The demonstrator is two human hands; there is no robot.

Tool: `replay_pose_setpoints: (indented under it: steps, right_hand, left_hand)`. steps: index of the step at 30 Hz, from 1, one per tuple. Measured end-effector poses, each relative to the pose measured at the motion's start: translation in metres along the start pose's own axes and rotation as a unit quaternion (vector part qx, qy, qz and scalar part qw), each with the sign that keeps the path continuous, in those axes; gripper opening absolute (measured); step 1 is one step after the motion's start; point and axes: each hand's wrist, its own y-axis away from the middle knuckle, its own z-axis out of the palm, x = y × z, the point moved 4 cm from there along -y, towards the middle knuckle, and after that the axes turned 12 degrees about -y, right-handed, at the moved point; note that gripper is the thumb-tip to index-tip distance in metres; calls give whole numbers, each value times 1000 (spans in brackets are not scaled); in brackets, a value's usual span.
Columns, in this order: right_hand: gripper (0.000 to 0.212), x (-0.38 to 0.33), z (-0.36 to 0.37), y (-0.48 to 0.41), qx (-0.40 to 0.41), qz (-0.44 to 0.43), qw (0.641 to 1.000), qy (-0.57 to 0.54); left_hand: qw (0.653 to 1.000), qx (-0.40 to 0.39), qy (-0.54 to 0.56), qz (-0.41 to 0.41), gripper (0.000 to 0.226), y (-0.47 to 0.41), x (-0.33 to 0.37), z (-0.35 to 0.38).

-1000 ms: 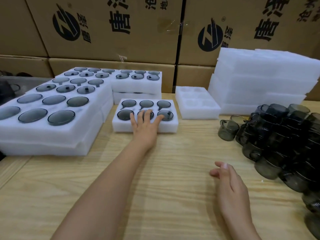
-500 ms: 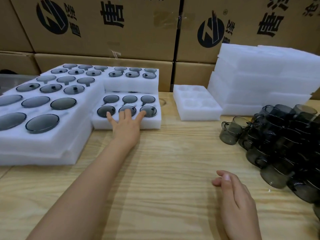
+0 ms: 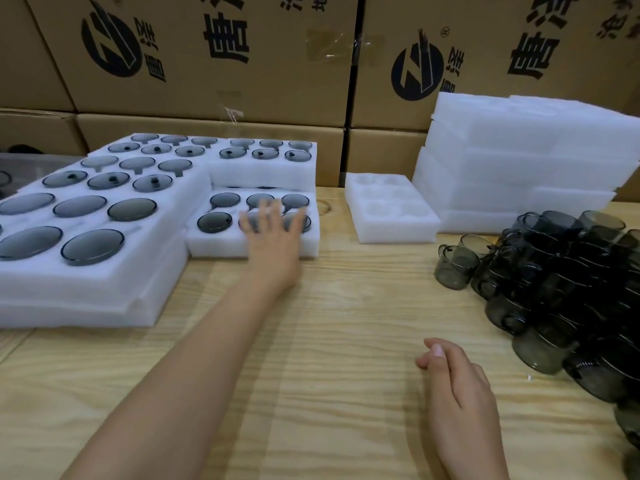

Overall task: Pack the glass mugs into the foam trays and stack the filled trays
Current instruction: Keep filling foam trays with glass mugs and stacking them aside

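Toward the back left of the bench [image 3: 329,341], our left hand [image 3: 273,237] lies blurred, fingers spread straight, on a filled tray [image 3: 214,245] of six mugs. That tray sits just beside the taller stack of filled trays [image 3: 86,282] at the left edge. Our right hand [image 3: 457,386] rests near the front edge, fingers relaxed, holding nothing. Loose glass mugs [image 3: 554,282] crowd the right edge. An empty foam tray [image 3: 391,220] sits beside the spare foam trays [image 3: 519,161] at the back.

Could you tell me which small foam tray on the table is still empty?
The lone tray beside the tall foam stack: its pockets are bare white, while the other trays hold dark glass mugs.
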Motion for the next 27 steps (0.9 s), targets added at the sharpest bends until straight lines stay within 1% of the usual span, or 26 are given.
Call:
replay_pose_setpoints:
  steps: [1,2,3,4,7,9,11,13,14,16,17,19,21,23,25,27]
  right_hand:
    - [18,0,0,0,1,1,1000,2]
    - [16,-1,1,0,3,2,1000,2]
    - [15,-1,2,0,2,2,1000,4]
    - [15,-1,2,0,0,3,1000,7]
    - [15,-1,3,0,6,0,1000,20]
    - [13,-2,4,0,18,-13,999,30]
    - [17,-4,4,0,28,-32,998,39]
    - [18,-6,4,1,30,-44,997,48]
    - [19,-6,4,1,27,-45,997,55]
    - [22,-5,4,1,17,-44,997,68]
    - [23,-5,4,0,11,-44,996,72]
    - [26,-5,4,0,2,-47,996,77]
    - [28,-6,3,0,1,-53,995,80]
    - [28,-5,3,-1,6,-48,996,73]
    - [27,-4,1,-2,21,-38,998,47]
    - [26,-2,0,-3,33,-34,999,24]
  left_hand:
    - [996,62,30,58,82,2,22,-10]
    - [984,99,68,135,82,5,47,-18]
    - [970,103,104,196,82,7,71,-24]
    - [964,78,128,219,82,5,91,-28]
    - [973,-26,155,170,78,-15,119,-24]
    - [975,-70,135,161,74,-25,128,-17]
    - [981,-62,107,149,71,-31,132,-15]
    - [990,-13,64,122,65,-35,133,-19]
    - [992,4,49,113,57,-36,133,-22]
    - [993,7,60,98,39,-35,129,-25]
    - [992,8,92,84,35,-32,126,-27]
    - [982,33,181,49,33,-22,113,-35]
    - [959,87,267,31,33,-5,98,-55]
    - [927,128,350,40,29,19,78,-77]
    - [898,131,417,54,26,49,54,-96]
    - [883,124,445,86,33,81,30,-112]
